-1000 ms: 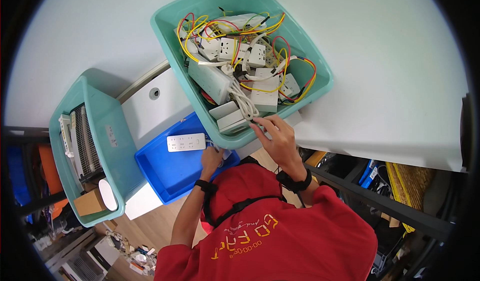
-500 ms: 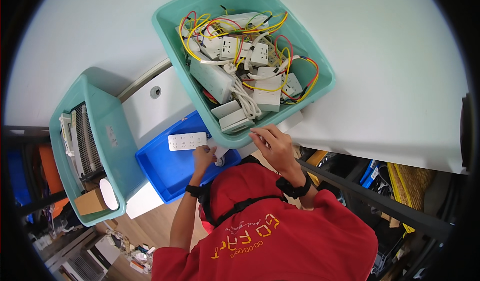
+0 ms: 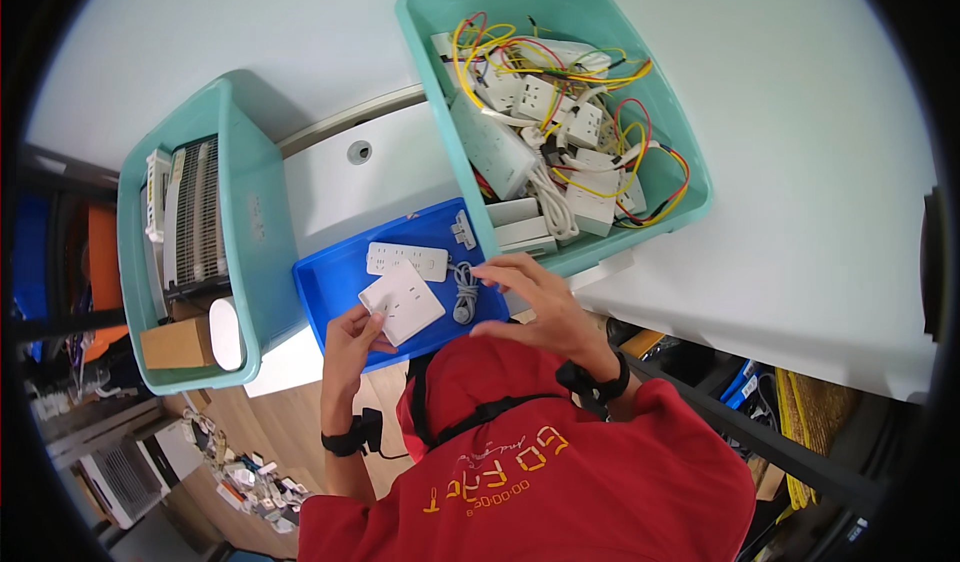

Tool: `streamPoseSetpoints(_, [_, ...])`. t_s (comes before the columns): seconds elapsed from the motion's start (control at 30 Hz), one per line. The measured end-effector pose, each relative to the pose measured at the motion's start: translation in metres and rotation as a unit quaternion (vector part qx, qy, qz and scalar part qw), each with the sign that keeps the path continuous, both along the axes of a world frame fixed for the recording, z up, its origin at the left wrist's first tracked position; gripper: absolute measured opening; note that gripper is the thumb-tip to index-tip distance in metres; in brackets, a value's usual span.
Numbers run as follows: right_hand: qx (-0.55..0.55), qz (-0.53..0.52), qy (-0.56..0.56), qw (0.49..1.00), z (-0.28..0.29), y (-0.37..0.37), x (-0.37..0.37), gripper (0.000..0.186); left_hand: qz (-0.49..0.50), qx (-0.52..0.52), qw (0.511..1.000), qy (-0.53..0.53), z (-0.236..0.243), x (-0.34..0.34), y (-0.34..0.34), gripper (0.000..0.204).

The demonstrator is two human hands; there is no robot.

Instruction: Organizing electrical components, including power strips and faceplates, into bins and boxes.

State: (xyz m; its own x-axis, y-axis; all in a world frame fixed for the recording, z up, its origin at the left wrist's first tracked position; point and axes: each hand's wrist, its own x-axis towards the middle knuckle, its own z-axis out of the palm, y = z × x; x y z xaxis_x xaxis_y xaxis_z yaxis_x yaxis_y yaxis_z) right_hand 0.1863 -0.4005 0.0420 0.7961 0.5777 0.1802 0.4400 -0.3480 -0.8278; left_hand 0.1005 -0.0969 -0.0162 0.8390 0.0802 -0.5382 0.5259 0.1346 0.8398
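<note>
My left hand pinches a white square wall socket by its near left corner, with the slotted face showing. The socket is above a blue tray and hides part of a white power strip inside. Right of the strip are a bundled grey-white cable and a small white piece. My right hand is empty, its fingers apart, just beside the cable and the near rim of a teal bin. That bin holds white sockets, boxes, a bundled white cord and red and yellow wires.
Another teal bin stands left of the tray, with grille-faced devices, a brown cardboard box and a white rounded item. The white table extends right. Below are a rack rail and floor clutter.
My left hand has drawn back left and now shows the wall socket in it. My right hand has come lower, fingers spread. The view has shifted, so the bins appear farther right.
</note>
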Motion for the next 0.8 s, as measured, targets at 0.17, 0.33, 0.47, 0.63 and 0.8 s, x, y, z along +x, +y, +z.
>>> streamPoseSetpoints(0.17, [0.003,0.129,0.046,0.991,0.017,0.03,0.003,0.097,-0.011,-0.063,0.997,-0.045,0.037,-0.026,0.011,0.036])
streamPoseSetpoints(0.33, [0.025,0.19,0.024,0.981,0.032,0.045,-0.003,0.096,-0.036,-0.133,0.988,-0.069,0.064,-0.042,0.012,0.037])
streamPoseSetpoints(0.47, [0.032,0.176,0.058,0.982,0.033,0.044,-0.009,0.096,-0.061,-0.191,0.979,-0.047,0.061,-0.046,0.014,0.05])
streamPoseSetpoints(0.63, [0.087,0.117,0.127,0.981,0.027,0.037,-0.012,0.091,-0.117,-0.209,0.97,-0.033,0.057,-0.047,0.0,0.062])
streamPoseSetpoints(0.8, [0.216,0.013,0.198,0.956,0.009,0.002,-0.004,0.094,-0.161,-0.152,0.975,-0.014,0.057,-0.035,-0.018,0.071])
